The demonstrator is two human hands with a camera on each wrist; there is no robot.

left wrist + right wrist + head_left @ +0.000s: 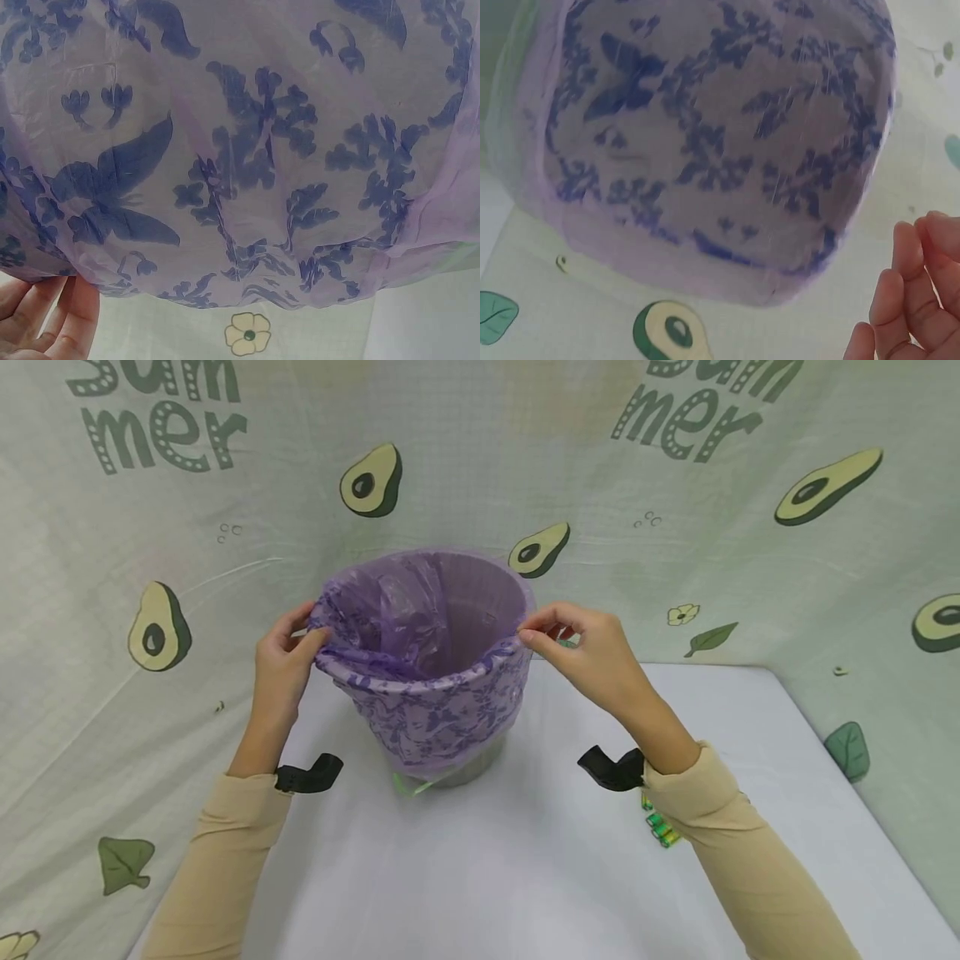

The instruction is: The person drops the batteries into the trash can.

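Note:
A round bin (476, 768) stands upright with a purple bin bag (442, 722), printed with blue flowers, drawn down over its front. More of the bag lies crumpled inside at the left, while the right inner wall shows bare. My left hand (285, 652) pinches the bag at the left rim; in the left wrist view, its fingers (75, 315) reach behind the bag's edge. My right hand (581, 647) has thumb and forefinger together by the right rim. The right wrist view shows the fingertips (907, 244) beside the bag, and I cannot tell whether they pinch any film.
Several green and yellow batteries (662, 831) lie on the white table (465, 885), near my right forearm. A pale cloth (465, 443) with avocado prints hangs behind the bin. A light green strip (411, 787) hangs at the bag's lower edge.

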